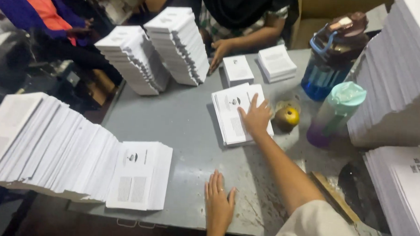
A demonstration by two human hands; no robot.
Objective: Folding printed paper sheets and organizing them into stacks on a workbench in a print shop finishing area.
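Grey table (182, 126) takes most of the view, w/ big leaning paper stacks: one slumped at near left (55, 150), two tall ones at far side (156, 51), another at right edge (398, 68), partly cut off. Mid-table lies a small pile of printed sheets (233, 112). Right hand (255, 117) rests flat on its right half, fingers spread, gripping nothing. Left hand (218, 204) lies open, palm down on bare table near the front edge, well apart from that pile. Blue bottle (331, 57) and mint-capped bottle (336, 113) stand right of the pile; a yellow round thing (288, 116) just beside the right hand, hard to identify. Across the table, a co-worker's hand (219, 51) touches the table near two small stacks (258, 66); their body is cut off.
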